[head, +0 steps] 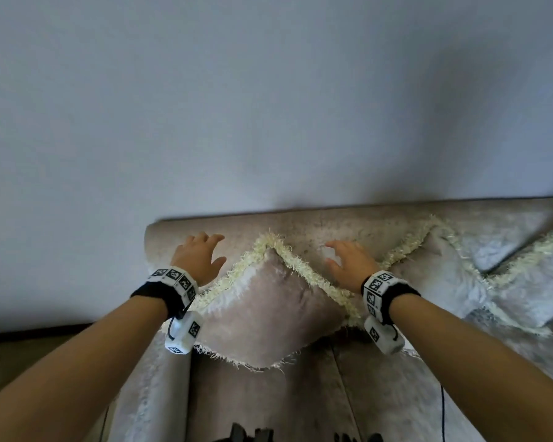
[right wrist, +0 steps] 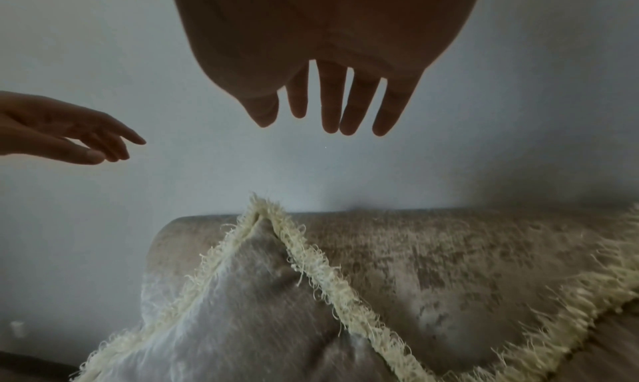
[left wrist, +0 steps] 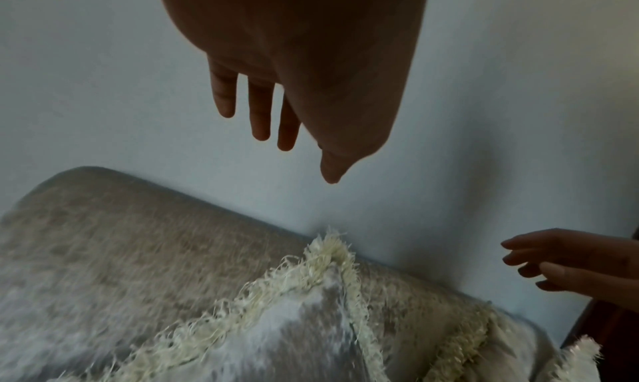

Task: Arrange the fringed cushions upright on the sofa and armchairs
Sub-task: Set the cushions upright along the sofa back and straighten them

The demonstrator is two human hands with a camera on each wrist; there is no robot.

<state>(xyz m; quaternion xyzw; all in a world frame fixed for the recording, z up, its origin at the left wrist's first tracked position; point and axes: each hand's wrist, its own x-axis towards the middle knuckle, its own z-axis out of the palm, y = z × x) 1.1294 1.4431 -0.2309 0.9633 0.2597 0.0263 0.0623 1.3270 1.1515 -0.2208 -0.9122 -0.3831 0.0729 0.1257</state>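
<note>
A beige velvet cushion [head: 268,307] with a cream fringe stands on one corner against the sofa back [head: 332,224], like a diamond. Its top corner [left wrist: 332,248] [right wrist: 263,213] points up between my hands. My left hand [head: 201,256] hovers to the left of that corner, fingers spread, holding nothing. My right hand [head: 348,263] hovers to the right, fingers relaxed and empty. Both hands [left wrist: 276,120] [right wrist: 328,109] show straight fingers above the cushion. A second fringed cushion [head: 479,260] leans on the sofa back at the right.
A plain pale wall [head: 268,106] rises right behind the sofa. The sofa's left arm [head: 147,378] runs down toward me, with the floor [head: 29,352] beyond it. A dark cable [head: 442,409] hangs over the seat at lower right.
</note>
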